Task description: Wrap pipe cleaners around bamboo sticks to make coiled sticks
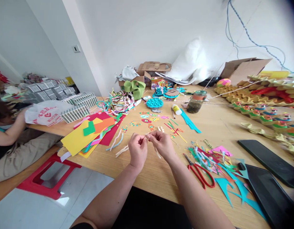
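My left hand (138, 149) and my right hand (162, 144) meet over the middle of the table, fingertips pinched together. Between them they hold a thin cream pipe cleaner (157, 153), whose loose end hangs below the right fingers. The part inside the fingertips is mostly hidden. Left of my hands lie more cream pipe cleaners (122, 151) and a pale blue one (118, 142) beside a pink one. Just beyond the fingers are small curled cream pieces (160, 129) and several colourful paper fish (146, 121). Red-handled scissors (201, 173) lie open to the right.
Coloured paper sheets (76, 141) are piled at left, paper scraps (209, 159) at right. Two dark phone-like devices (268, 159) lie near the right edge. Farther back stand a glass jar (196, 102), a glue bottle (177, 109) and egg cartons (268, 108). Another person (8, 136) sits at left.
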Motion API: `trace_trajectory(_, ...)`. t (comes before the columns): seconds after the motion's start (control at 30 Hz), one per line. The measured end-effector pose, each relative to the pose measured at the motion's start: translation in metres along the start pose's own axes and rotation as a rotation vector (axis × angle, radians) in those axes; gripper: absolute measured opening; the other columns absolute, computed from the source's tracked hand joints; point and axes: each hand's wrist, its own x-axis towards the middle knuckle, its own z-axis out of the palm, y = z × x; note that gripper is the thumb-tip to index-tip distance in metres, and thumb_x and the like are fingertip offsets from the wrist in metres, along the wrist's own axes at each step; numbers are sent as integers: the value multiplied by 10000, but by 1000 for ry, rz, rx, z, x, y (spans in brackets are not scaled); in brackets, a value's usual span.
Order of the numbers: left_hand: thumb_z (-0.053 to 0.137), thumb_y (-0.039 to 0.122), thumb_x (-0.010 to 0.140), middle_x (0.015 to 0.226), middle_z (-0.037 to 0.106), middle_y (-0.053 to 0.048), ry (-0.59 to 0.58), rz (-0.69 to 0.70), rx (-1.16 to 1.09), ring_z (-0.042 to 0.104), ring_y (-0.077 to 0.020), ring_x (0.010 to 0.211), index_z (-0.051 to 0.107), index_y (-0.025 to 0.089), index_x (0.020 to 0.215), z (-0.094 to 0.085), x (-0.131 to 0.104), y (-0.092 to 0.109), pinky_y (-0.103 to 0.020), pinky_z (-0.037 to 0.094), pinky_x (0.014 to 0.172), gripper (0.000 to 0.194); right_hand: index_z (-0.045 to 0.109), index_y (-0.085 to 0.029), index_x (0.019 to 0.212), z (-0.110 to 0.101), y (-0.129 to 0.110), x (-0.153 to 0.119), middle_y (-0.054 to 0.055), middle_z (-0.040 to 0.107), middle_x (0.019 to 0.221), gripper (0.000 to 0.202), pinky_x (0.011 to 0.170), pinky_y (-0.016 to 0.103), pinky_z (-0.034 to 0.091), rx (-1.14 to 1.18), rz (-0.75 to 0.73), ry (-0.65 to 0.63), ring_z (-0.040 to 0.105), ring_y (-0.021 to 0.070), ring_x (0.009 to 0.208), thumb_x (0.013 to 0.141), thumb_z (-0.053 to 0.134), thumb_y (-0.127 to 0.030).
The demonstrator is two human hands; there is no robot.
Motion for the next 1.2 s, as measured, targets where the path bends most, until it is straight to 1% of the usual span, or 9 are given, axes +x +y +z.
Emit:
trace_trajectory(0.2, 545, 246, 795, 737, 560, -34, -70, -53, -81, 535, -124, 674, 622, 160, 737, 2, -2, -1, -241, 440, 619, 129, 576, -157, 652, -6, -3, 2, 18, 550, 603, 384, 508, 240, 344, 141, 58, -22, 459, 113, 550, 633, 666, -530)
trace_trajectory(0.37, 580, 279, 771, 845, 655, -79, -286, -158, -254, 611, -165, 779, 676, 156, 900, -12, 6, 3, -273, 480, 705, 202, 579, -153, 673, -15, -7, 2, -4, 522, 574, 363, 470, 229, 285, 101, 27, -74, 396, 87, 495, 676, 637, -512)
trace_trajectory(0.47, 551, 360, 790, 738, 678, -71, -401, -239, -308, 619, -166, 698, 696, 144, 875, -23, 17, 11, -274, 479, 677, 274, 594, -153, 708, -18, -16, 2, 14, 565, 610, 316, 495, 236, 325, 23, -24, -180, 444, 104, 534, 730, 603, -468)
trace_trajectory(0.57, 595, 381, 751, 729, 688, -62, -484, -228, -333, 611, -159, 680, 711, 146, 793, -33, 33, 20, -253, 460, 641, 265, 616, -165, 726, -19, -32, 0, 27, 608, 659, 244, 577, 264, 384, -125, -106, -266, 505, 134, 618, 781, 568, -398)
trace_trajectory(0.67, 635, 372, 719, 676, 678, -53, -598, -262, -354, 568, -122, 612, 714, 148, 723, -40, 48, 23, -224, 427, 581, 238, 634, -180, 668, -21, -53, 0, 39, 628, 710, 202, 700, 318, 377, -439, -249, -167, 512, 173, 746, 806, 560, -308)
trace_trajectory(0.83, 671, 390, 689, 716, 680, -93, -802, -524, -607, 509, -73, 491, 703, 117, 717, -45, 61, 20, -187, 364, 445, 276, 655, -197, 687, -26, -77, 8, 45, 624, 738, 145, 815, 376, 331, -772, -470, -207, 503, 195, 831, 804, 577, -231)
trace_trajectory(1.03, 754, 273, 621, 689, 677, -89, -803, -749, -859, 627, -131, 623, 690, 87, 738, -37, 62, 2, -259, 492, 643, 229, 631, -200, 641, -18, -75, 20, 41, 613, 694, 124, 902, 430, 279, -1054, -529, -192, 498, 211, 861, 756, 600, -167)
trace_trajectory(1.13, 753, 234, 625, 686, 677, -84, -751, -833, -896, 627, -118, 610, 681, 82, 723, -28, 59, -9, -253, 495, 651, 194, 641, -199, 811, -16, -72, 18, 54, 640, 784, 58, 959, 484, 206, -1145, -564, -130, 489, 251, 937, 765, 608, -213)
trace_trajectory(1.2, 742, 220, 638, 660, 669, -74, -670, -849, -901, 616, -102, 581, 670, 78, 698, -21, 59, -13, -233, 494, 624, 170, 600, -182, 1015, -16, -76, 12, 96, 626, 967, 235, 961, 492, 196, -1194, -613, 0, 457, 282, 1019, 786, 596, -234)
